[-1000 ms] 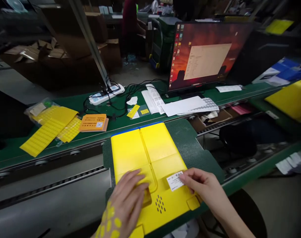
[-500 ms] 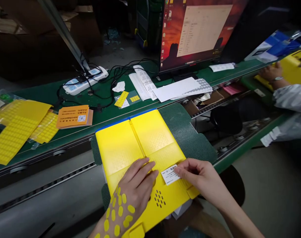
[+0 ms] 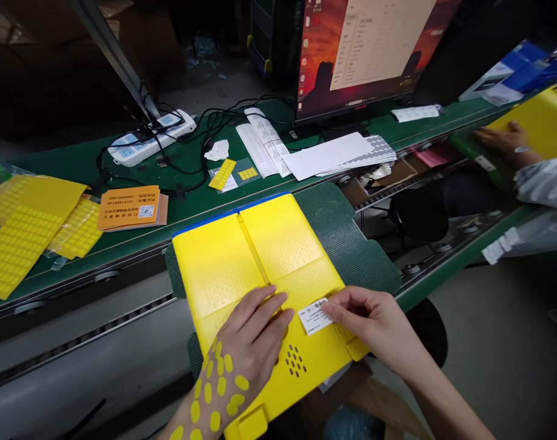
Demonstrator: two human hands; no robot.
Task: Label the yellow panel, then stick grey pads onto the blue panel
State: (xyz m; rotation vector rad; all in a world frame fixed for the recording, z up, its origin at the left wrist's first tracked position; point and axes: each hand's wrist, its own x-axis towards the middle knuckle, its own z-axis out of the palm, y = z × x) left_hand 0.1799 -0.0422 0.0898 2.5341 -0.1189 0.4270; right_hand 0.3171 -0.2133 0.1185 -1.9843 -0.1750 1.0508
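Note:
A flat yellow plastic panel (image 3: 241,263) with a blue far edge lies on a green ribbed pallet (image 3: 346,244). My left hand (image 3: 248,342) rests flat on the panel's near part, fingers stretched out; several small yellow stickers cover its back and the wrist. My right hand (image 3: 370,321) pinches a small white printed label (image 3: 313,316) and holds it against the panel, just above a cluster of small holes (image 3: 295,362).
Behind the panel runs a green bench (image 3: 85,168) with yellow sticker sheets (image 3: 16,238), an orange booklet (image 3: 129,208), a power strip (image 3: 152,137) with cables, white papers (image 3: 328,160) and a monitor (image 3: 365,55). At right, another person's hand (image 3: 505,137) rests on a yellow panel (image 3: 539,119).
The view has dipped down and shifted a little. Both hands stay on the panel with the label between them; my left fingers have slid slightly toward the label.

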